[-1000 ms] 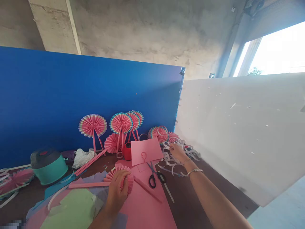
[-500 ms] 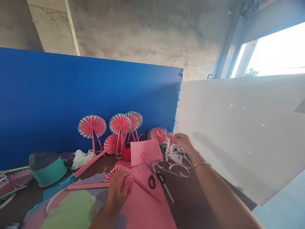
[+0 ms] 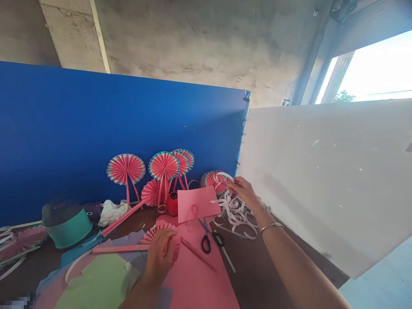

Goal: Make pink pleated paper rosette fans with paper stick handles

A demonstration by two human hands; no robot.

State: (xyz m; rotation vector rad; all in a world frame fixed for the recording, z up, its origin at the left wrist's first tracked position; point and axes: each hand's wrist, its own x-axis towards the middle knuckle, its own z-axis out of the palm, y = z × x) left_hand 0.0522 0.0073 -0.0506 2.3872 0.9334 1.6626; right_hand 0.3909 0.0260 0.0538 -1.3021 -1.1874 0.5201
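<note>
My left hand (image 3: 160, 253) rests over a pleated pink paper fan (image 3: 175, 245) lying on the table, its fingers curled on the folds. A long folded pink handle (image 3: 120, 248) runs out from that fan to the left. My right hand (image 3: 246, 192) pinches a curled white strip (image 3: 225, 175) above a tangled heap of white strips (image 3: 236, 210). Just behind the strip leans a round pink fan with a coloured rim (image 3: 210, 182). Black-handled scissors (image 3: 206, 243) lie between my hands on pink paper (image 3: 199, 274).
Several finished fans (image 3: 164, 166) lean against the blue board (image 3: 96, 116). A red round object (image 3: 172, 205) stands behind a pink card (image 3: 198, 201). Left are a teal and dark container (image 3: 71, 227), a crumpled white bag (image 3: 112, 212) and green paper sheets (image 3: 96, 283).
My right hand has drawn slightly up and left, lifting a white strip out of the heap into a raised curl. My left hand stays on the fan. The view has shifted slightly.
</note>
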